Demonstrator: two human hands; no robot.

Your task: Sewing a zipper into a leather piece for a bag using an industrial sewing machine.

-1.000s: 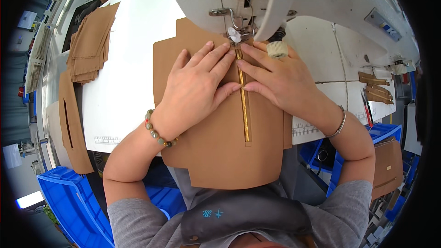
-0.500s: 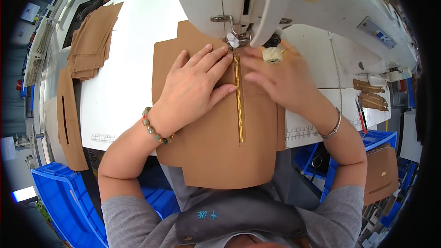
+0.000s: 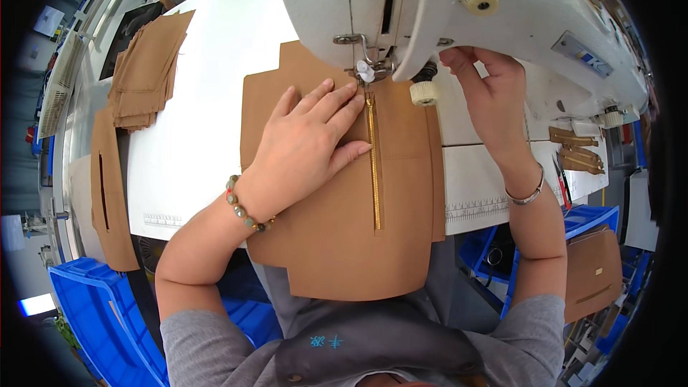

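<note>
A flat brown panel (image 3: 337,258), leather-like, lies on the white table under the sewing machine (image 3: 373,14) and overhangs the near edge. Down its middle runs a gold-toothed zipper (image 3: 374,172) set in a narrow slot, its top end just below the presser foot (image 3: 364,75). My left hand (image 3: 308,136) rests flat on the panel left of the zipper, fingers stretched toward the foot and thumb beside the teeth. Off the panel, my right hand (image 3: 493,89) is raised behind the machine head, fingers bent and fingertips pinched near a small metal lever; what they grip is hidden.
Brown pieces are stacked (image 3: 147,68) at the left, near a slotted brown strip (image 3: 104,186). Short zippers (image 3: 577,154) and red-handled snips (image 3: 563,183) lie on the right. Blue bins (image 3: 93,308) flank me below the table; one holds a brown panel (image 3: 593,272).
My right hand has left the panel beside the zipper and moved right and up behind the machine head. My left hand stays on the panel. The view has shifted slightly.
</note>
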